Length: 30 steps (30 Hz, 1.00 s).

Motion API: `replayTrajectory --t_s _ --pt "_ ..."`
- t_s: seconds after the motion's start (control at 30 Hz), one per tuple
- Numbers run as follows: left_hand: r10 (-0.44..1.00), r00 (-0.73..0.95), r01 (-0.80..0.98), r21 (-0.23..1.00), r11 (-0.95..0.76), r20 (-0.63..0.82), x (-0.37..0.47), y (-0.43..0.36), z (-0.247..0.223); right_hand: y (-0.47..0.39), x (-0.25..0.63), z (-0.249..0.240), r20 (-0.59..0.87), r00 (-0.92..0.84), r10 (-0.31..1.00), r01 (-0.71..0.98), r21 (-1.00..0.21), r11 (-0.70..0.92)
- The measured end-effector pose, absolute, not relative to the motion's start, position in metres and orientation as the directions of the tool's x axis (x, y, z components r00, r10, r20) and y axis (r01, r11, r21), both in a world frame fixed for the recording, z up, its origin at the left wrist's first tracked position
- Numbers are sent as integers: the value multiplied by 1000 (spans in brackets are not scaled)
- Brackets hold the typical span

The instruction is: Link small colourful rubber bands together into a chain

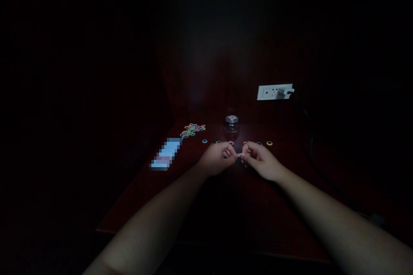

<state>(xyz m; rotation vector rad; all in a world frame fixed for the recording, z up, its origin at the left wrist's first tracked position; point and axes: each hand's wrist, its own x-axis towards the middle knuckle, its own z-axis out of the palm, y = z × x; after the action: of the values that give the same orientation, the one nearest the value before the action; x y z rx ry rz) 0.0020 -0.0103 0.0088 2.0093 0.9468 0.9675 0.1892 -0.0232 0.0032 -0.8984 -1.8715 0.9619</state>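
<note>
Dim table (290, 150) carries a row of small bands (269, 144); left hand (217, 159) and right hand (263, 163) pinch a pink band (239, 154) between their fingers. Light, even tension should prevent slipping.

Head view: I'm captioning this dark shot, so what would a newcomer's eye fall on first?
Probably the bright blue pixelated patch, left of the arms on the dark red table. Next, the left hand and right hand, meeting near the centre around a small pink band. The white wall socket also stands out, beyond them to the right.
</note>
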Motion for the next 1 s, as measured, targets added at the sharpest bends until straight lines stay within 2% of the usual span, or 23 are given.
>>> replayTrajectory --t_s 0.33,0.57,0.8,1.0 --pt "854 450 325 843 -429 262 3 -17 13 -22 193 0 300 -412 860 244 -873 422" --pt "842 437 289 836 -466 318 -2 -11 10 -21 194 3 294 -405 866 224 -886 405" --pt "850 460 300 855 -423 259 3 -15 12 -23 189 1 285 -440 851 281 -857 432" --pt "828 442 310 808 -501 343 -1 -6 5 -19 186 -5 313 -418 853 328 -824 463"
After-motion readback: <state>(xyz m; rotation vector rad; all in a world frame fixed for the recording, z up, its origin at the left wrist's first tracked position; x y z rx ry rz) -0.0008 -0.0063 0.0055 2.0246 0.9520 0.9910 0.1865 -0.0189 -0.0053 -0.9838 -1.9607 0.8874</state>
